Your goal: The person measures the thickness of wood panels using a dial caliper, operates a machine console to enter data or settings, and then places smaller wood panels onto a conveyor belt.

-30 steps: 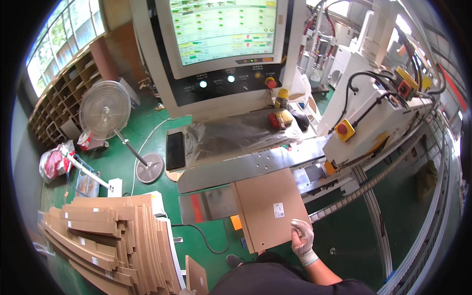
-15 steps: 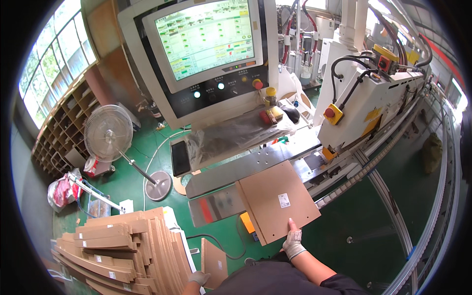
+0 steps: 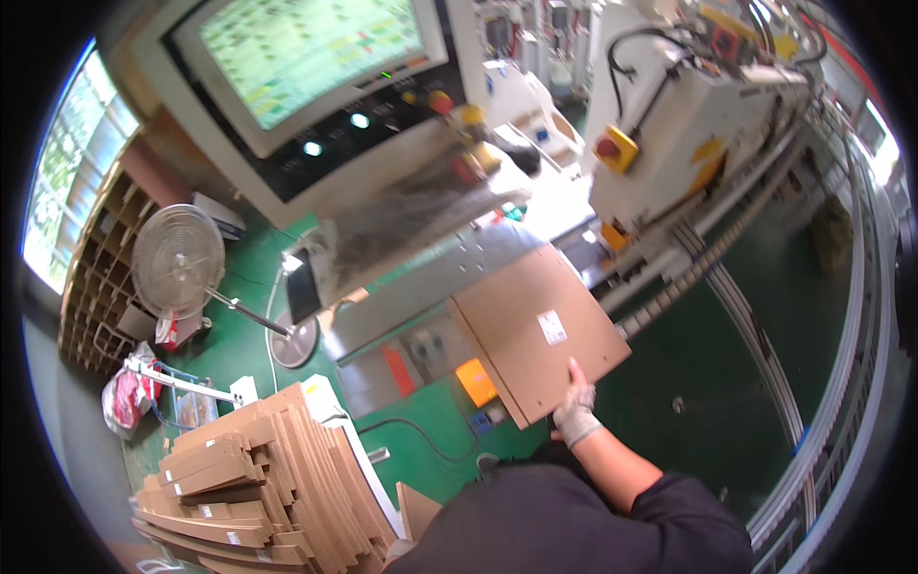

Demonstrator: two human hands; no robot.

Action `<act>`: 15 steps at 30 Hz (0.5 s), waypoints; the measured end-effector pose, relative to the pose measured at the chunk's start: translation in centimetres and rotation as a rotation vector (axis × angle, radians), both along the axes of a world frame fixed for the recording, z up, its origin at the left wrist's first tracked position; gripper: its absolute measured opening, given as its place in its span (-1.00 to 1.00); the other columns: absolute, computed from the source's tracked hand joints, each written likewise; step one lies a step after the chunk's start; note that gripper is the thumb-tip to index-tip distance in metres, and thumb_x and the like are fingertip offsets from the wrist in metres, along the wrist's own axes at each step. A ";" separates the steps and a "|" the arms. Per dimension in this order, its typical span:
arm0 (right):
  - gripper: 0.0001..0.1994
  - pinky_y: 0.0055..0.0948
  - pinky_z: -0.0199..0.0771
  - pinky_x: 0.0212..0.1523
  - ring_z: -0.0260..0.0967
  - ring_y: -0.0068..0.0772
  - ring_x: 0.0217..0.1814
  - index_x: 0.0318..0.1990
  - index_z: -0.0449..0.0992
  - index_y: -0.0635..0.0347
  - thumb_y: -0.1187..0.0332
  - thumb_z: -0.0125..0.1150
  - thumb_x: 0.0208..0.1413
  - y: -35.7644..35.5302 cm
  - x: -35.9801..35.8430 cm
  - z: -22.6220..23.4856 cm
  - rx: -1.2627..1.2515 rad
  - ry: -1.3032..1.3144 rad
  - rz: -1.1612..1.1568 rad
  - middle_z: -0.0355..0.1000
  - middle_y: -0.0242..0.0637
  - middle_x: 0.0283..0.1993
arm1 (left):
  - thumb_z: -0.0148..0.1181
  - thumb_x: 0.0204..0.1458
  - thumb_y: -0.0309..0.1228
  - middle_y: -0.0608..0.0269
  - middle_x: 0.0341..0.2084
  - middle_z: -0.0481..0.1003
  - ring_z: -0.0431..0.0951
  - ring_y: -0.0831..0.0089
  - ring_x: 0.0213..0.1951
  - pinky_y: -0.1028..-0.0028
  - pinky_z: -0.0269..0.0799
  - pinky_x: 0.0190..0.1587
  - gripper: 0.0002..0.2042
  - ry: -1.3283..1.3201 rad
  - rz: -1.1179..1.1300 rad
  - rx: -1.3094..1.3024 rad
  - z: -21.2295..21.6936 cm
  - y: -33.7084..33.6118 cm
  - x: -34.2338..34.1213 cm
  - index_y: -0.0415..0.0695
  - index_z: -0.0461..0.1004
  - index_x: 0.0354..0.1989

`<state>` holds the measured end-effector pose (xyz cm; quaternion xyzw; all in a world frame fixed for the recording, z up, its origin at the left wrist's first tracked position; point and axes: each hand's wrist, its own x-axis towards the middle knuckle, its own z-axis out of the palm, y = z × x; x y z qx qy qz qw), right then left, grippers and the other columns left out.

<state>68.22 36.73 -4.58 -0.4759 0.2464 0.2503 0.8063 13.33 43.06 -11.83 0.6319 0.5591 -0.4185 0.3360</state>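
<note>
panel: brown board flat on the machine's metal table, long axis running up-left from its near edge.
right hand: gloved, fingers pressed on that near edge, board directly ahead.
left hand: out of view.

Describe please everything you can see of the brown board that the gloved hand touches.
The brown board is flat and rectangular, looks like fibreboard or cardboard, with a small white label near its middle. It lies tilted in the picture on the grey metal machine table, its near part jutting past the table's edge. The right hand, in a light glove, presses its near edge. Nothing lies on it.
</note>
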 end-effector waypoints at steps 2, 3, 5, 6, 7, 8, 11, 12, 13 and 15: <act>-0.48 -0.26 0.45 0.20 0.43 -0.28 0.14 0.22 0.45 0.23 0.12 0.34 0.22 -0.7 -0.1 -0.1 -0.040 0.000 0.010 0.49 -0.23 0.15 | 0.02 0.14 0.12 -0.19 -0.05 0.60 0.60 -0.07 0.03 0.10 0.47 0.08 -0.43 0.027 -0.033 -0.027 0.0 -0.5 -0.7 -0.18 0.63 -0.07; -0.48 -0.28 0.44 0.20 0.43 -0.30 0.13 0.22 0.45 0.22 0.11 0.34 0.22 -0.6 -0.1 0.4 -0.015 -0.027 0.027 0.50 -0.24 0.15 | 0.02 0.15 0.12 -0.19 -0.05 0.60 0.60 -0.07 0.03 0.10 0.48 0.07 -0.43 0.038 -0.050 -0.041 -0.1 -0.4 -0.7 -0.17 0.63 -0.06; -0.49 -0.30 0.42 0.19 0.42 -0.33 0.11 0.20 0.47 0.21 0.09 0.35 0.22 -1.1 -0.5 0.9 -0.006 -0.037 0.059 0.50 -0.27 0.14 | 0.01 0.16 0.11 -0.19 -0.05 0.60 0.60 -0.07 0.03 0.09 0.48 0.07 -0.44 0.063 -0.099 -0.073 -0.7 0.0 -0.4 -0.16 0.62 -0.04; -0.50 -0.30 0.42 0.18 0.42 -0.34 0.11 0.19 0.48 0.20 0.09 0.35 0.22 -1.3 -0.5 1.1 -0.023 -0.019 0.074 0.50 -0.29 0.15 | 0.01 0.16 0.11 -0.19 -0.05 0.60 0.60 -0.07 0.03 0.09 0.48 0.06 -0.45 0.078 -0.123 -0.082 -0.9 0.1 -0.2 -0.15 0.62 -0.03; -0.50 -0.31 0.42 0.17 0.42 -0.35 0.10 0.18 0.49 0.19 0.08 0.35 0.22 -1.6 -0.2 1.1 -0.040 -0.006 0.079 0.50 -0.30 0.15 | 0.00 0.17 0.10 -0.19 -0.05 0.60 0.60 -0.07 0.03 0.08 0.48 0.06 -0.45 0.098 -0.178 -0.106 -1.5 0.5 0.1 -0.14 0.61 -0.02; -0.54 -0.32 0.43 0.10 0.42 -0.37 0.03 0.11 0.54 0.18 0.06 0.36 0.21 -1.7 0.0 0.7 -0.030 -0.024 0.063 0.53 -0.31 0.10 | 0.00 0.17 0.10 -0.19 -0.04 0.59 0.60 -0.07 0.03 0.08 0.48 0.05 -0.46 0.111 -0.248 -0.129 -2.2 1.2 0.6 -0.13 0.61 -0.01; -0.57 -0.32 0.46 0.12 0.45 -0.34 0.00 0.02 0.57 0.16 0.09 0.44 0.12 -2.0 0.1 1.4 -0.138 0.049 0.116 0.54 -0.32 0.01 | -0.02 0.20 0.08 -0.18 -0.04 0.59 0.60 -0.07 0.03 0.07 0.50 0.02 -0.49 -0.034 -0.691 -0.244 -4.5 2.1 0.6 -0.08 0.58 0.04; -0.55 -0.33 0.45 0.08 0.43 -0.35 -0.05 0.00 0.57 0.17 0.03 0.45 0.12 -2.5 0.3 0.5 -0.237 -0.017 0.220 0.54 -0.31 -0.02 | -0.02 0.21 0.06 -0.17 -0.06 0.60 0.60 -0.08 0.00 0.08 0.51 -0.01 -0.51 -0.020 -0.717 -0.235 -5.6 2.7 0.3 -0.05 0.57 0.04; -0.54 -0.34 0.44 0.07 0.42 -0.35 -0.06 0.00 0.57 0.17 0.00 0.43 0.12 -2.4 0.3 1.1 -0.303 0.015 0.266 0.54 -0.31 -0.02 | -0.03 0.22 0.05 -0.16 -0.08 0.61 0.61 -0.09 -0.02 0.09 0.51 -0.03 -0.54 -0.012 -0.728 -0.224 -6.4 2.5 -0.1 -0.02 0.57 0.04; -0.52 -0.35 0.42 0.06 0.40 -0.34 -0.07 -0.01 0.57 0.17 -0.04 0.41 0.14 -1.7 0.6 2.8 -0.447 0.065 0.333 0.53 -0.29 -0.03 | 0.00 0.23 0.02 -0.16 -0.11 0.61 0.62 -0.09 -0.07 0.12 0.53 -0.09 -0.56 -0.045 -0.585 -0.196 -6.6 3.1 1.5 -0.04 0.57 0.03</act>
